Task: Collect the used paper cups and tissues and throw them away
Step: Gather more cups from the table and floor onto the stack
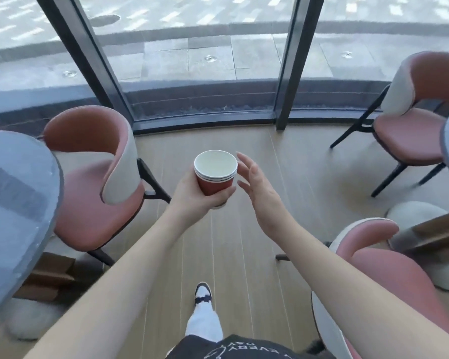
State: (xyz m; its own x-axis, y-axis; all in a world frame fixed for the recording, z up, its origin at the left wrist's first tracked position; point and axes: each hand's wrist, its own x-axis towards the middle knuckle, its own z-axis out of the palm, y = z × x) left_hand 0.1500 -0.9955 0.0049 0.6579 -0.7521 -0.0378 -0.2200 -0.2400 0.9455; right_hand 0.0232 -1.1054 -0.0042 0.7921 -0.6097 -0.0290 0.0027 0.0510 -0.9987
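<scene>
A stack of red paper cups [214,183] with white rims and a white inside stands upright in mid-air over the wooden floor. My left hand [192,195] grips the stack from the left and below, fingers curled round its red wall. Just right of the cups hovers my right hand [257,189], fingers straight and spread, holding nothing and a small gap away from the rim. No tissues are in view.
A grey round table [16,203] fills the left edge, with a pink chair [96,177] beside it. More pink chairs stand at the far right [412,120] and near right [389,268]. A glass wall with dark frames [202,117] runs ahead. My foot [203,294] is on the floor.
</scene>
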